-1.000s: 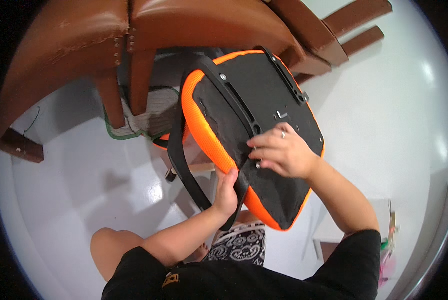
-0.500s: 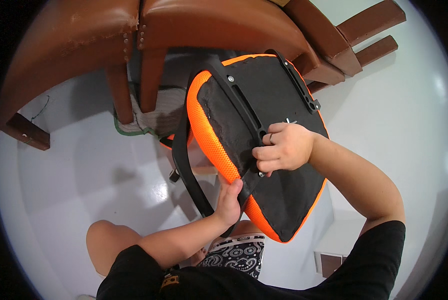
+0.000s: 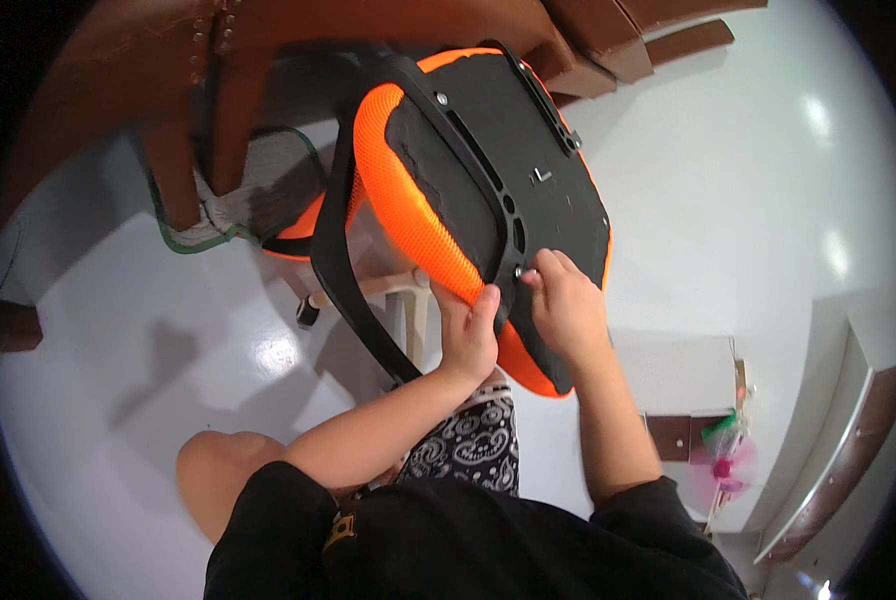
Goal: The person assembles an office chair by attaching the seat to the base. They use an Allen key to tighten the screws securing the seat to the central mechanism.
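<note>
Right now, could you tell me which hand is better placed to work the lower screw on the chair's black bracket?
The right hand: its fingertips rest at the lower screw, while the left hand is clamped on the orange seat edge, steadying it.

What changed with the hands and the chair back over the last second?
The right hand slid from mid-panel down to the lower end of the black frame strip, beside the left hand. The left hand kept its grip on the lower orange edge of the chair back, which stayed tilted.

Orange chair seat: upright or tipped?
Tipped. The orange chair seat shows its black underside to the camera; both hands, left hand and right hand, grip it.
</note>
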### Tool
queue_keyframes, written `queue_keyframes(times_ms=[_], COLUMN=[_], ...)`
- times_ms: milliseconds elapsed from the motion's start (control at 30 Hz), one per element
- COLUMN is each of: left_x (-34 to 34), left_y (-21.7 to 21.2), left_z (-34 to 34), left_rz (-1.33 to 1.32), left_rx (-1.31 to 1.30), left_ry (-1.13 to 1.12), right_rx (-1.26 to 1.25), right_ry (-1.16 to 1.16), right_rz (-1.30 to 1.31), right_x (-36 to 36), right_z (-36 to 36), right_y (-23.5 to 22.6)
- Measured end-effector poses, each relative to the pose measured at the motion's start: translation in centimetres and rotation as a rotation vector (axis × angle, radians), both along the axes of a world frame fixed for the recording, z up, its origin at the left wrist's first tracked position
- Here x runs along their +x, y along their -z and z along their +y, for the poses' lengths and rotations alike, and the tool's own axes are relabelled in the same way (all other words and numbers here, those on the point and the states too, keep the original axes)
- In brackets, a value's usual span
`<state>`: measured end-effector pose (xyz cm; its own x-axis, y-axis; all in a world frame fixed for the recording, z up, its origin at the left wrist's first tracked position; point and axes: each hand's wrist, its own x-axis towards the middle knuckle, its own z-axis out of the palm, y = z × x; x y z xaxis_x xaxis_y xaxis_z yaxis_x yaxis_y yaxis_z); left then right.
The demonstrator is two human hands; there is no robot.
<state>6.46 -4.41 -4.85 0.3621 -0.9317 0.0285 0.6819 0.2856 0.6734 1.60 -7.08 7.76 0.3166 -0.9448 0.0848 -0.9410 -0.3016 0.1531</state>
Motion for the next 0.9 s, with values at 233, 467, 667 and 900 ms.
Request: queue_keyframes(times_ms=[233, 467, 667, 900], left_x=[-0.4, -1.2, -1.1, 0.2], left_y=[0.8, 0.6, 0.0, 0.8], left_z=[-0.7, -0.6, -0.7, -1.3], left_rz=[0.062, -0.023, -0.097, -0.014], left_rx=[-0.065, -0.001, -0.02, -0.017], left_ry=[-0.035, -0.033, -0.152, -0.122], right_rx=[-0.14, -0.115, -0.168, -0.079], right_ry=[0.194, 0.169, 0.44, 0.445], right_rz=[0.016, -0.122, 0.122, -0.043], right_x=[2.3, 0.3, 2.0, 3.2], right_z=[2.1, 2.3, 2.2, 2.3], right_y=[0.5, 0.3, 1.3, 1.8])
